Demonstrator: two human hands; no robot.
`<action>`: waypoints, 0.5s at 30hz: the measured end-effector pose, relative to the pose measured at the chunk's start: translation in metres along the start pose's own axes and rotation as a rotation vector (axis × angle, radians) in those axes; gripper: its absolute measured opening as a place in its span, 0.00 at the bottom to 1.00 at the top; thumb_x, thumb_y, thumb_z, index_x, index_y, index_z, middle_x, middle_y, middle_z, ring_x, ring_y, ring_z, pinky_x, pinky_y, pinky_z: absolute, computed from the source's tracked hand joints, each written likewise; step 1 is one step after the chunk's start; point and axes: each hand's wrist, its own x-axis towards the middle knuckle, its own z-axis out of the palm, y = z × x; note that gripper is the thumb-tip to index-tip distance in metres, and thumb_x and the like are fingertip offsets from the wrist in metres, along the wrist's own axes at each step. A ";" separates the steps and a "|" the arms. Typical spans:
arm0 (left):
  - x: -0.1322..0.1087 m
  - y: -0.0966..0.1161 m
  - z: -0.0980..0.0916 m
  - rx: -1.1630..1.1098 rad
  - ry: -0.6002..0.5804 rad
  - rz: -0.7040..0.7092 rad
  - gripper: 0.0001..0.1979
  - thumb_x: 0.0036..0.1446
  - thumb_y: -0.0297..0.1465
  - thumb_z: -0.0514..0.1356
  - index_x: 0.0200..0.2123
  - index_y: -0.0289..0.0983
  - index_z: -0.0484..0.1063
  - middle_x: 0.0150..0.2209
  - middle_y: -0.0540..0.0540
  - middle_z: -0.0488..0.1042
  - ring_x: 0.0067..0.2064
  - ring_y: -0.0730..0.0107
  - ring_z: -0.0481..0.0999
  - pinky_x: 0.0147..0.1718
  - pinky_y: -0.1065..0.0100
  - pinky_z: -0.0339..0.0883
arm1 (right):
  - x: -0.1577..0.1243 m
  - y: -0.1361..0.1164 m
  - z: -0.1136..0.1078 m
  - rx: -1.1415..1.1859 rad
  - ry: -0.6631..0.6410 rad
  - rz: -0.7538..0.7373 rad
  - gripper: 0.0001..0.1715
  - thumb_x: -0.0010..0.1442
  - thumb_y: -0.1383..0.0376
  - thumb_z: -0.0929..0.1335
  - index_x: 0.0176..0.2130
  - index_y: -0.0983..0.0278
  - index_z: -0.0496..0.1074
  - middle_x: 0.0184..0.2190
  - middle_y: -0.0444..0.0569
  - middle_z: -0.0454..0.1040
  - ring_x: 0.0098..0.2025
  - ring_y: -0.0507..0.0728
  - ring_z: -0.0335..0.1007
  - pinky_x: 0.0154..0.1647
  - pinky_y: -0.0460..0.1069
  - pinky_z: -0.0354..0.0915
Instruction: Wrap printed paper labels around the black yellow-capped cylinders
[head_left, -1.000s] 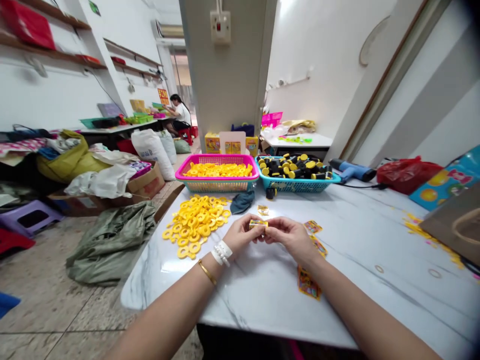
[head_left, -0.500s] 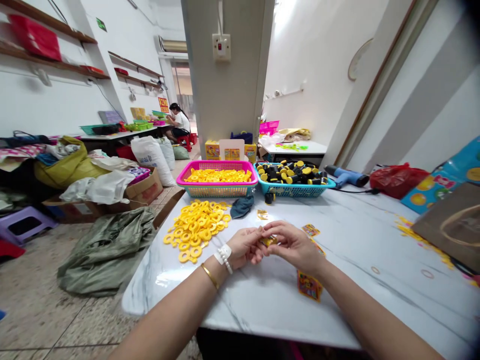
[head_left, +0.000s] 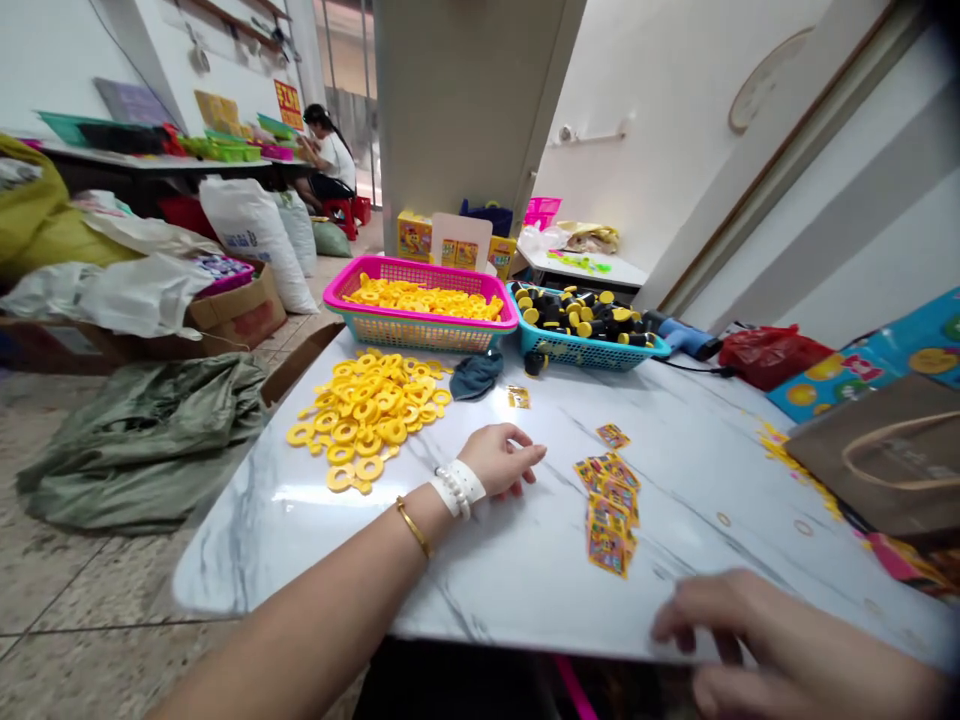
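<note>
My left hand [head_left: 499, 462] rests over the middle of the table, fingers loosely bent and thumb apart, with nothing visible in it. Blurred by motion, my right hand [head_left: 731, 625] is by the table's front edge at the lower right. Its fingers look spread, and nothing shows between them. Between the hands lies an overlapping row of small printed yellow-and-orange packets [head_left: 609, 515], with a single packet [head_left: 613, 435] just beyond it. Another small gold packet [head_left: 518, 397] lies farther back. Left of my left hand is a heap of yellow plastic ring pieces [head_left: 367, 410].
Behind the heap stands a pink-rimmed basket [head_left: 420, 318] of yellow pieces. Beside it is a blue basket [head_left: 592, 352] of black-and-yellow cylinders. A dark cloth [head_left: 477, 376], blue heat-gun-like tool [head_left: 686, 336], red bag [head_left: 772, 357] and brown paper bag [head_left: 885, 465] surround the workspace. A co-worker [head_left: 330, 160] sits far back.
My hands were together around a small yellow packet. They have parted: my right hand moved toward me and rightward, while my left stayed over the table. The view has tilted down.
</note>
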 end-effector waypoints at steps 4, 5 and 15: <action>0.005 0.000 -0.006 -0.031 0.197 0.042 0.13 0.56 0.40 0.63 0.35 0.35 0.71 0.23 0.49 0.77 0.15 0.77 0.66 0.14 0.75 0.55 | 0.108 -0.026 -0.012 0.035 0.132 -0.197 0.12 0.62 0.56 0.68 0.39 0.55 0.81 0.34 0.50 0.79 0.34 0.58 0.74 0.37 0.51 0.68; 0.006 -0.001 -0.009 -0.055 0.234 0.050 0.12 0.56 0.39 0.62 0.35 0.35 0.71 0.22 0.49 0.76 0.15 0.78 0.65 0.14 0.76 0.55 | 0.141 -0.029 -0.011 0.004 0.270 -0.204 0.13 0.62 0.56 0.68 0.41 0.56 0.80 0.34 0.50 0.79 0.34 0.58 0.73 0.38 0.51 0.67; 0.002 0.003 -0.032 -0.306 0.347 -0.036 0.14 0.57 0.39 0.63 0.34 0.35 0.67 0.24 0.49 0.75 0.15 0.80 0.64 0.13 0.77 0.49 | 0.276 -0.004 0.023 -0.037 0.454 -0.215 0.05 0.55 0.69 0.72 0.26 0.64 0.75 0.28 0.46 0.71 0.31 0.54 0.67 0.34 0.48 0.62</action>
